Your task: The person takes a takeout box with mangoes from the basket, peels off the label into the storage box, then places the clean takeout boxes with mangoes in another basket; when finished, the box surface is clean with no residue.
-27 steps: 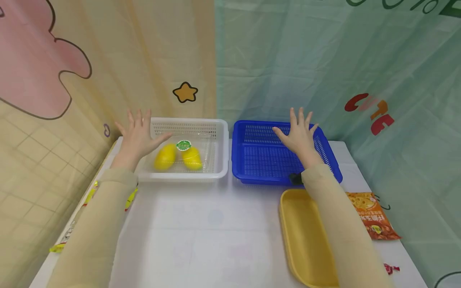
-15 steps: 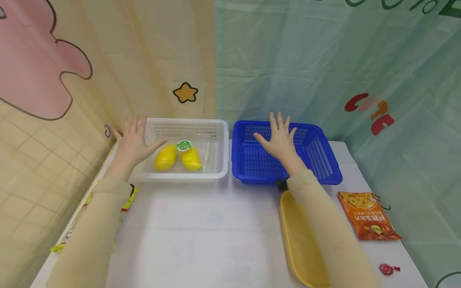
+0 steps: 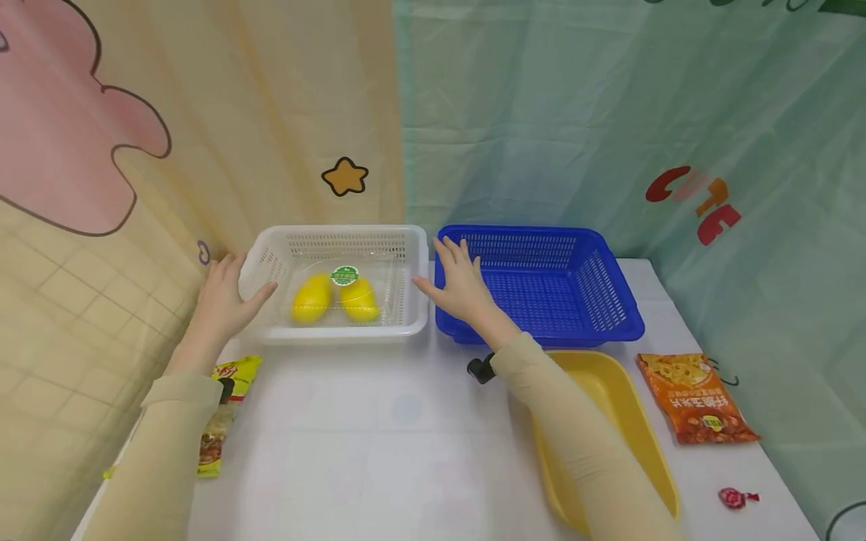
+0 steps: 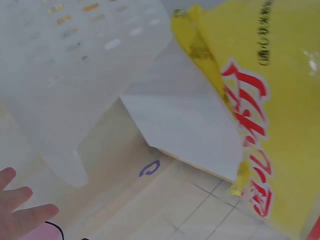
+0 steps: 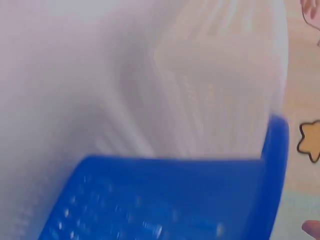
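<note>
A white basket holds a clear plastic box with two yellow mango-like fruits inside and a green label. My left hand is beside the basket's left rim, fingers extended and thumb spread toward it; whether it touches cannot be told. In the left wrist view, its fingers show below the basket's wall. Over the left rim of a blue basket, near the white basket's right rim, is my right hand, fingers extended and thumb apart. Neither hand holds anything.
A yellow tray lies partly under the right forearm. To its right are an orange snack bag and a red-wrapped candy. A yellow food packet is partly hidden by the left forearm. Curtains stand behind the baskets.
My right hand has swept left from above the blue basket to the space by the white basket's right rim. The left hand has moved left and lower, to the white basket's left side.
</note>
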`<state>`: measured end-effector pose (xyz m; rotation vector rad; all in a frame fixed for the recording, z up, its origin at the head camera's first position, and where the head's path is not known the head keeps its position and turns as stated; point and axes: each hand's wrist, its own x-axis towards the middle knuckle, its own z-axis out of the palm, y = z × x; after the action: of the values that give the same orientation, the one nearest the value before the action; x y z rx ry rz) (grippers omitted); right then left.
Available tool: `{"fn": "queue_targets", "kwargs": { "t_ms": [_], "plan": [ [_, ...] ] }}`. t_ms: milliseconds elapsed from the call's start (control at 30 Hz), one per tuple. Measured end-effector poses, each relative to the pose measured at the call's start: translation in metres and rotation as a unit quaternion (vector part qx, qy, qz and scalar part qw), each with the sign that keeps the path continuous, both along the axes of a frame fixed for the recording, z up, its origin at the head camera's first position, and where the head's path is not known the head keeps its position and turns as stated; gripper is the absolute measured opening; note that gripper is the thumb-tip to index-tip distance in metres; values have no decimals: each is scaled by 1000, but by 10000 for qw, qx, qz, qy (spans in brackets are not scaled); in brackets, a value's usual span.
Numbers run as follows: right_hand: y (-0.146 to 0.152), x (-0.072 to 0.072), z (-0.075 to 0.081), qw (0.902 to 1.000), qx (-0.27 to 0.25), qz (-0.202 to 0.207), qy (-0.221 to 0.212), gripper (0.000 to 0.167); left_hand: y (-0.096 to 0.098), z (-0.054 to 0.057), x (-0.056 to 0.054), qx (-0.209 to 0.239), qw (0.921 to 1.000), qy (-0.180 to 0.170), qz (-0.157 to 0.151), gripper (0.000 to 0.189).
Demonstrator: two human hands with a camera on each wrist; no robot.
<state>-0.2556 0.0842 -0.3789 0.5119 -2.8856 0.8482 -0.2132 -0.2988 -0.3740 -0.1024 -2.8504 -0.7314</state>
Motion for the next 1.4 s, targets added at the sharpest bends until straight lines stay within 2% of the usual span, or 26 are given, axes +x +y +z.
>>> {"fn": "queue_targets", "kwargs": {
  "t_ms": [100,167,300,400,500,633,733,867,967,1000,1100,1233,1400],
  "plan": [
    [-15,4,-4,9997,-92,238,-6,79,-8,-7,5,136,9999,-8,19,79],
    [-26,6,-6,9987,-348,380,-19,73,-13,-11,9,192,9998,-83,63,75],
    [-45,10,-7,9936,-1019,467,-143,57,-18,-15,14,274,9985,-279,374,61],
    [-57,13,-7,9891,-1350,350,-465,51,-20,-18,15,246,9973,-300,624,51],
    [-69,14,-8,9872,-1332,217,-851,53,-22,-22,15,175,9959,-321,825,46],
    [-80,13,-11,9845,-1139,-2,-1331,60,-24,-25,16,175,9943,-508,922,46],
    [-85,11,-12,9760,-1150,-218,-1834,68,-27,-25,16,345,9932,-627,916,46],
    [-88,5,-16,9539,-1358,-533,-2624,80,-30,-24,15,625,9904,-780,957,48],
    [-91,1,-19,9387,-1538,-771,-2989,84,-32,-24,14,677,9883,-967,965,50],
    [-93,0,-21,9359,-1594,-828,-3030,84,-32,-23,13,655,9879,-1017,969,50],
    [-97,-2,-24,9359,-1714,-967,-2923,81,-34,-22,12,619,9873,-1122,941,50],
    [-103,-1,-25,9397,-1952,-1101,-2583,74,-35,-20,13,648,9865,-1160,960,51],
    [-107,1,-24,9341,-2279,-1337,-2403,73,-36,-19,13,723,9851,-1176,1023,51]
  ]
}}
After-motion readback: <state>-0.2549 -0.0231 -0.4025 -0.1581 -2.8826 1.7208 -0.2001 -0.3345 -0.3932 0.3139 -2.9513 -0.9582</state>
